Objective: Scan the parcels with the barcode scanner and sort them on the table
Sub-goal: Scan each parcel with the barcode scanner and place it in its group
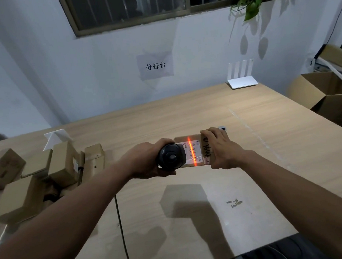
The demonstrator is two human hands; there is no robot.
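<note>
- My left hand (146, 160) grips the scanner (171, 156), nose aimed right at the parcel (196, 150) so its red line crosses the label (191, 152).
- My right hand (220, 148) clamps the parcel's right end, holding it above the counter (185, 112), label up.
- Parcel's long axis looks left-right; pile of boxes (36, 174) waits left.

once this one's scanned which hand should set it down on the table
Right. The right hand already grips the parcel, with bare table beside it. The left hand is full, holding the scanner.
</note>
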